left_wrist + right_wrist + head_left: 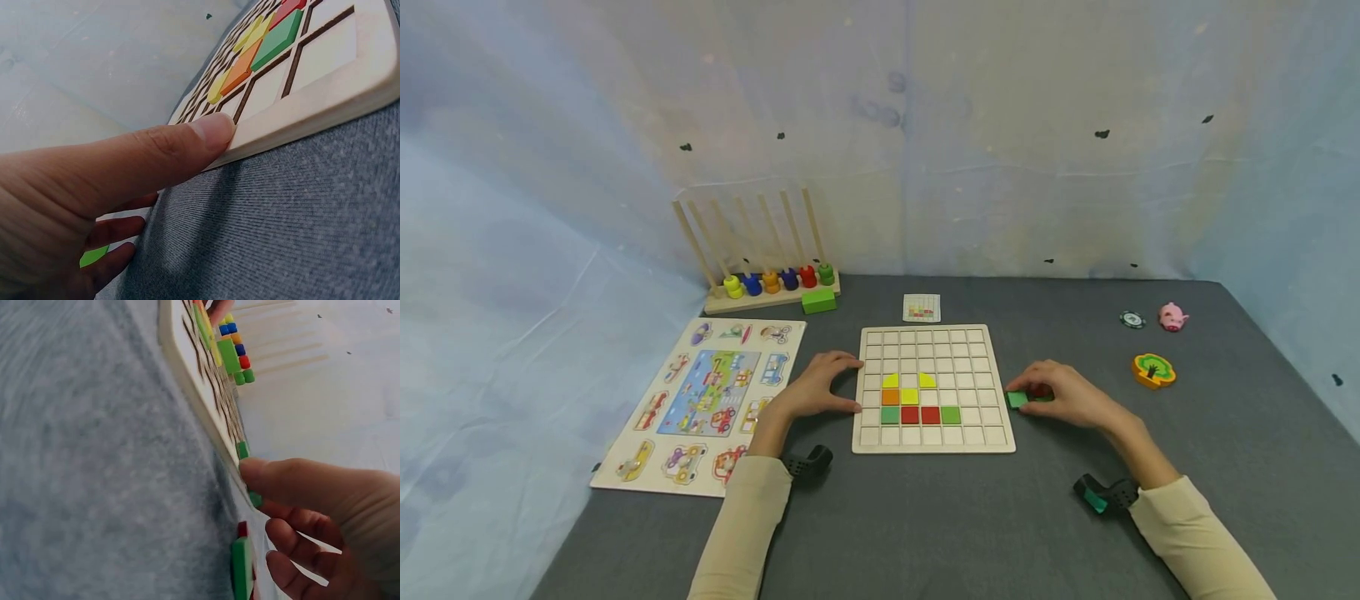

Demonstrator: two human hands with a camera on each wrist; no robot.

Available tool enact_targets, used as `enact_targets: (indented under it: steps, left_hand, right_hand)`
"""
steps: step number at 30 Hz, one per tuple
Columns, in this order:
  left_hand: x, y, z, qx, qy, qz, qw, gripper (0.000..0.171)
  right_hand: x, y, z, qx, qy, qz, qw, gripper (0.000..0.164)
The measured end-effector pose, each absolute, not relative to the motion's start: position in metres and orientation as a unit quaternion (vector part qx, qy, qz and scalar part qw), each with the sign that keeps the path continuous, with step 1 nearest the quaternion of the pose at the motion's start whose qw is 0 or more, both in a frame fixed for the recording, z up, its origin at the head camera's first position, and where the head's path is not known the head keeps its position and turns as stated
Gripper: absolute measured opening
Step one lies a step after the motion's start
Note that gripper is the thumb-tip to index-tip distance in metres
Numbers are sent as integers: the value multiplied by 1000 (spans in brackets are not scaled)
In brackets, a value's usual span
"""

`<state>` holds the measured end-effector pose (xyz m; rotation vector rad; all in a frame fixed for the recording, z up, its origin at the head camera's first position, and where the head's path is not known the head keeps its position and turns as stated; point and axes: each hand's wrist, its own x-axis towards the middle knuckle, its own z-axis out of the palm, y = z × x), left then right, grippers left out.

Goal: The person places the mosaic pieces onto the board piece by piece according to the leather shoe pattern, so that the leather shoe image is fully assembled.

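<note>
A wooden grid board (977, 437) lies on the grey table, with yellow, orange, red and green tiles set in its cells. At its left edge rests my left hand (817, 386), thumb and forefinger spread; in the left wrist view the thumb (181, 140) presses on the rim. Beside the right edge, my right hand (1070, 392) pinches a green tile (1017, 400) between thumb and forefinger. The right wrist view shows that tile (244, 449) partly hidden behind the thumb. Another green tile (241, 565) lies with red pieces under the right palm.
A small pattern card (922, 308) lies behind the board. Left stand a peg abacus (760, 300), a green block (818, 301) and a picture puzzle (647, 467). On the right are a poker chip (1132, 319), a pink pig (1172, 317) and a tree piece (1153, 371).
</note>
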<state>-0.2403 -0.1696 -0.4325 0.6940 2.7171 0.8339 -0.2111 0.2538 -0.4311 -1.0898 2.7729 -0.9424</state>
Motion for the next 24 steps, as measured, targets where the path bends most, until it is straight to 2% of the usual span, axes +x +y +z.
enact_targets:
  steps: [12,18,24]
  left_hand:
    - [-242,-171,-435,240,923,283,104,71]
    - [-240,-170,-433,239,922,286,105,71]
    - [-239,-169,-431,241,923,282,103,71]
  right_hand:
    - [-205,217,-425,-382,856,-348,-21,29]
    - [-204,200,-433,-427,834,-349,-20,17]
    - [-204,193,-437,-430,834,-345,-14,9]
